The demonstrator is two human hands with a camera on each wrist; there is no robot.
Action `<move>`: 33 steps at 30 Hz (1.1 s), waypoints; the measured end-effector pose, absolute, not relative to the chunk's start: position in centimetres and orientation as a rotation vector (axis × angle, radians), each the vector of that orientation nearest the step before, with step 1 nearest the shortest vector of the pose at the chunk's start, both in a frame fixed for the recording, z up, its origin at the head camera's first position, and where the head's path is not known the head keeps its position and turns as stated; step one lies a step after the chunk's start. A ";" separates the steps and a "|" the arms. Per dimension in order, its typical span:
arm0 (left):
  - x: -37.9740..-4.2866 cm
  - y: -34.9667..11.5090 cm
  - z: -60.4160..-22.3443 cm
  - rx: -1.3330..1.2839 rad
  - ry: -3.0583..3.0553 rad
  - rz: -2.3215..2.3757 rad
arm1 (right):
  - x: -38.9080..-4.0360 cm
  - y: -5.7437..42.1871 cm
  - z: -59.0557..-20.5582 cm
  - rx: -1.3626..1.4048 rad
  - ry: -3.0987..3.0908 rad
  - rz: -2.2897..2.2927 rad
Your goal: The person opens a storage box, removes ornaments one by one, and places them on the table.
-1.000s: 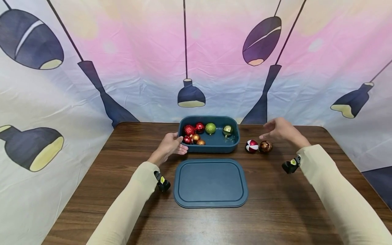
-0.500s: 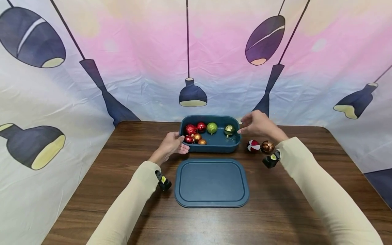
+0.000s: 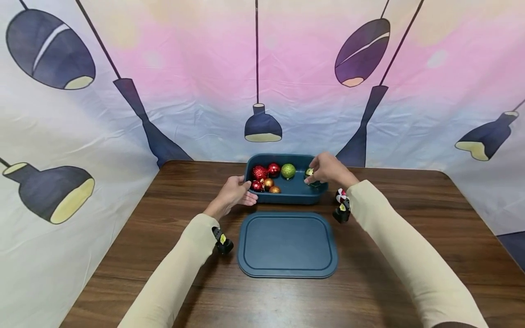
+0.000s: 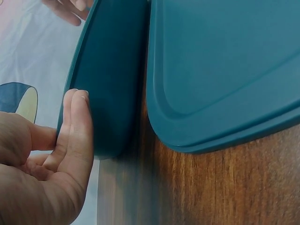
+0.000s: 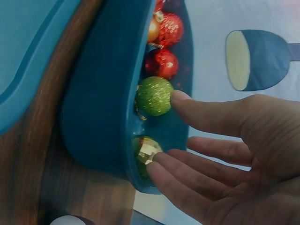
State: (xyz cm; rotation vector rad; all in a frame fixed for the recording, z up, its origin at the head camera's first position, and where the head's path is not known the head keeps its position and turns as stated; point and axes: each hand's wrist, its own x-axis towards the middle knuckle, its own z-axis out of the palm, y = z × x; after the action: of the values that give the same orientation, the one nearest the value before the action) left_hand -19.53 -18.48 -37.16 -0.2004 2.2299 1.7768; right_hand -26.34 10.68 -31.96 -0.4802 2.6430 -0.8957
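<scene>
inside one dark teal rectangular box (image 3: 283, 199) we are counting three red balls (image 3: 259, 172), two orange-gold balls (image 3: 275, 189), one glittery lime-green ball (image 3: 288, 171) and one faceted green-gold ball (image 5: 149, 148); one red-and-white ball (image 3: 340, 196) is sitting beside it, one teal lid (image 3: 288, 246) in front. our left hand (image 3: 231, 193) is resting straight fingers along the box's wall, unclenched; our right hand (image 3: 330, 169) is hovering by the faceted ball, thumb apart, grasping nothing

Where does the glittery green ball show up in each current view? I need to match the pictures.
Head: the green ball is just right of the picture's middle, inside the blue box.
Left wrist: not in it; the box's outer wall shows.
Right wrist: a little above the middle, beside the thumb tip of the right hand.
Shared landmark: the blue box, visible in all three.
</scene>
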 end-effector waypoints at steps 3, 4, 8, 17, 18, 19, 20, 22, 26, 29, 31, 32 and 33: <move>-19.6 -18.3 -37.2 -0.206 2.231 1.776 | -26.6 10.5 -32.1 -0.432 2.642 -0.884; -19.6 -18.3 -37.2 -0.207 2.232 1.775 | -26.7 10.5 -32.2 -0.416 2.647 -0.878; -19.6 -18.0 -37.1 -0.211 2.233 1.775 | -27.0 10.3 -32.5 -0.356 2.674 -0.858; -19.5 -17.9 -37.1 -0.210 2.232 1.777 | -27.7 10.0 -33.1 -0.322 2.705 -0.820; -19.5 -17.9 -37.1 -0.214 2.234 1.777 | -27.8 10.0 -33.2 -0.328 2.709 -0.816; -19.5 -17.9 -37.1 -0.217 2.234 1.777 | -27.9 9.9 -33.3 -0.333 2.717 -0.812; -19.5 -18.0 -37.1 -0.217 2.235 1.776 | -27.9 9.9 -33.3 -0.339 2.727 -0.805; -19.5 -18.0 -37.0 -0.220 2.237 1.772 | -28.0 9.7 -33.4 -0.352 2.745 -0.788; -19.5 -18.1 -37.0 -0.224 2.237 1.771 | -28.2 9.4 -33.5 -0.374 2.775 -0.758; -19.4 -18.2 -37.0 -0.225 2.237 1.776 | -28.3 9.2 -33.6 -0.379 2.777 -0.750; -19.4 -18.3 -37.0 -0.221 2.231 1.782 | -28.4 9.1 -33.7 -0.369 2.769 -0.753; -19.4 -18.3 -37.0 -0.220 2.229 1.785 | -28.4 9.0 -33.7 -0.368 2.764 -0.753; -19.4 -18.3 -37.0 -0.215 2.229 1.783 | -28.5 9.0 -33.8 -0.362 2.759 -0.753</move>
State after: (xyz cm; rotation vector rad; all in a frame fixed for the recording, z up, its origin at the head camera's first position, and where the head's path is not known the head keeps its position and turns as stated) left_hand -19.40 -18.33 -37.03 -0.2153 2.2287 1.7833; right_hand -28.48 8.96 -33.81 -0.3621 2.7591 -0.7533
